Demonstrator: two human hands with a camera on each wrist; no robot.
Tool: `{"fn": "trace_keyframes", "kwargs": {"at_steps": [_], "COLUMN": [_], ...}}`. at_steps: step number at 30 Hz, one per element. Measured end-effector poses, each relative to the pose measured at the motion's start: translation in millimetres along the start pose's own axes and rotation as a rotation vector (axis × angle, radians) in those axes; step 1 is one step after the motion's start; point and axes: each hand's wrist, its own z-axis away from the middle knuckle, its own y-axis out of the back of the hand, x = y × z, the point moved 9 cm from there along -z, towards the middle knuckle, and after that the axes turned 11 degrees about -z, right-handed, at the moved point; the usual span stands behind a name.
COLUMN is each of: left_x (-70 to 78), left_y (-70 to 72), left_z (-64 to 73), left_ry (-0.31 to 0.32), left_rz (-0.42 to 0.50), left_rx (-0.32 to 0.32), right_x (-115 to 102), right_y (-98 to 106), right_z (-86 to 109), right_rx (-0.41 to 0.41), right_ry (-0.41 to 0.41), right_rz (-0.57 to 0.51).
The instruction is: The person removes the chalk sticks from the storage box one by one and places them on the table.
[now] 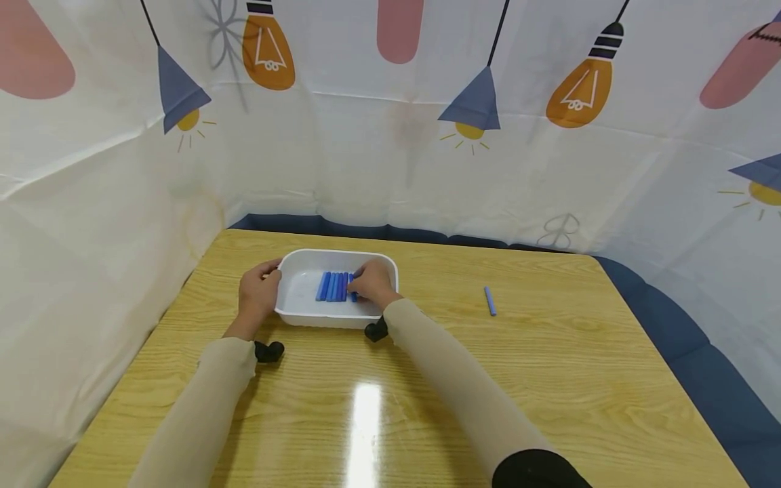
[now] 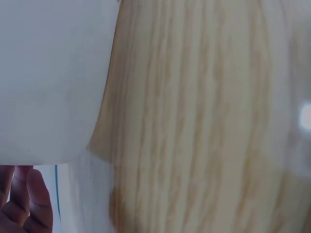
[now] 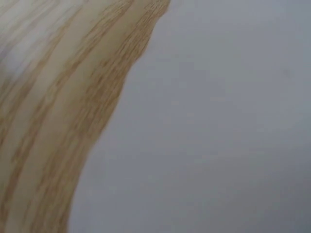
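Head view: gripping the left end of the tray (image 1: 295,290) with the left hand (image 1: 259,293); pinching a blue stick (image 1: 354,297) with the right hand (image 1: 374,280) inside the tray, at the right end of a row of sticks (image 1: 332,287). Also showing a lone stick (image 1: 490,301) on the table (image 1: 549,379), well right of the tray.

Left wrist view: showing bent fingers (image 2: 40,196) by the tray's corner.

Right wrist view: showing a blurred white surface (image 3: 209,126) beside the table; cannot tell the right hand's hold there.

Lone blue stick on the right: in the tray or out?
Out: the stick lies on the table, apart from the white tray.
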Motion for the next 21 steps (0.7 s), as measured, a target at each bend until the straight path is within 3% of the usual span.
{"fn": "trace_keyframes", "kwargs": {"at_steps": [21], "left_x": [0.8], "left_y": [1.9], "left_z": [-0.6], "left_ry": [-0.002], "left_rz": [-0.022], "left_rx": [0.012], "right_x": [-0.8], "right_y": [-4.2], "right_z": [0.1], "right_rx": [-0.032], "right_ry": [-0.037], "right_rz": [0.027]}}
